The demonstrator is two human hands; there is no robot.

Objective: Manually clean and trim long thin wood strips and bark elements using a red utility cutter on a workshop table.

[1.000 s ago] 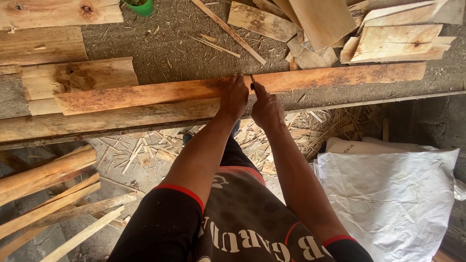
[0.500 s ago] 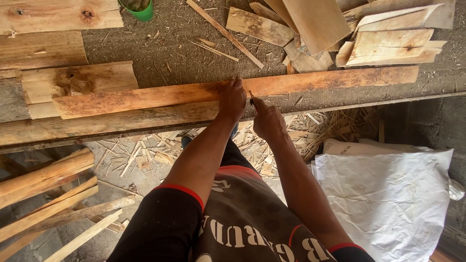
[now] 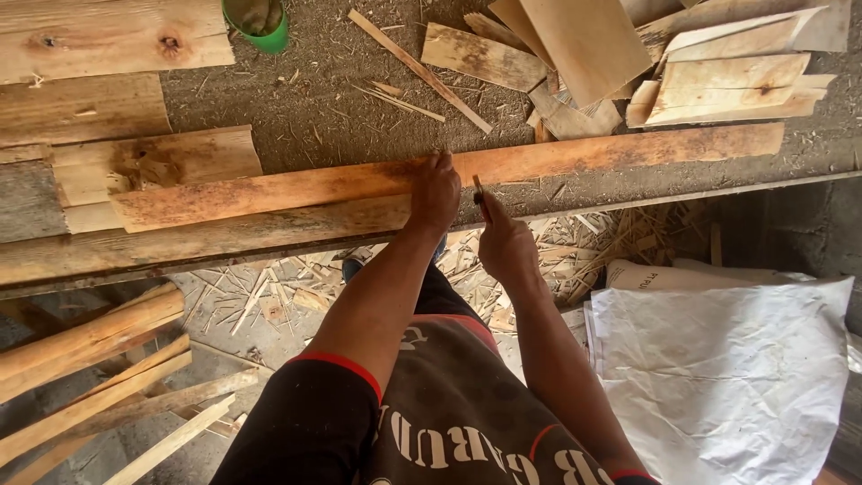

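A long reddish-brown wooden plank (image 3: 269, 189) lies across a grey workbench (image 3: 305, 108) in front of me. My left hand (image 3: 435, 193) presses flat on the plank near its middle. My right hand (image 3: 505, 242) is closed around a thin pencil-like stick (image 3: 479, 193), whose tip is at the plank's near edge right beside my left hand.
Offcut boards (image 3: 575, 45) and pale planks (image 3: 736, 85) pile at the bench's far right. Wide boards (image 3: 108, 36) lie far left, beside a green cup (image 3: 256, 22). Rough poles (image 3: 81, 350) lean lower left. White sacks (image 3: 727, 359) lie lower right; shavings (image 3: 269, 296) cover the floor.
My right hand has drawn slightly back and right from the plank edge, and the stick tip now shows. The left hand stays pressed on the plank.
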